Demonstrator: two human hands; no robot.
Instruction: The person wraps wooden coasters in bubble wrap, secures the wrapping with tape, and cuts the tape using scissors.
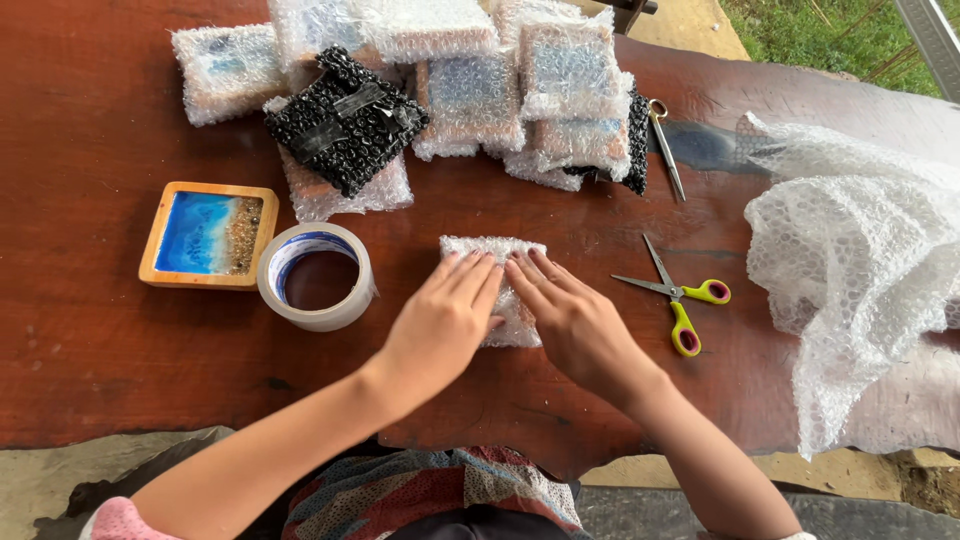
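A small square packet wrapped in clear bubble wrap (pixel 490 252) lies on the dark red wooden table (pixel 90 330) in front of me. My left hand (pixel 445 320) rests flat on its left half, fingers together and pointing away. My right hand (pixel 572 318) presses flat on its right half, so most of the packet is hidden beneath both palms. Neither hand grips anything. A roll of clear tape (pixel 317 275) stands just left of my left hand. Yellow-handled scissors (pixel 678 295) lie open to the right of my right hand.
A wooden-framed square piece with a blue centre (pixel 208 235) sits left of the tape. Several bubble-wrapped packets (pixel 470 100), one in black wrap (pixel 345 120), are piled at the back. A second pair of scissors (pixel 665 145) lies behind. Loose bubble wrap (pixel 850 250) covers the right.
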